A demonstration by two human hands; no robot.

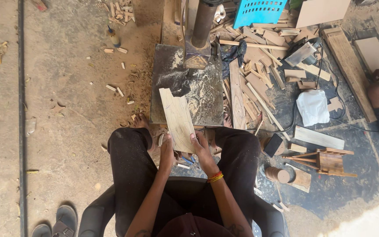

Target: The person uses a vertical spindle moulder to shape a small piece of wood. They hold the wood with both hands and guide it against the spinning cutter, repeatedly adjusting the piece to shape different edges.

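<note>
Left grip and right grip pinching the wooden board's near end — board reaching ahead (slightly tilted), over the saw table.

The floor is bare packed earth, sandy brown on the left of the frame and stained dark grey toward the right. A thin dark pipe runs straight down the far left edge. Wood chips and shavings lie scattered across the upper middle. A heap of offcut boards fills the upper right, with a blue plastic crate above it and a long plank slanting beside it. A white cloth lies on the dark ground. A pair of sandals sits at the lower left. Bright sunlight cuts into the lower right corner.
</note>
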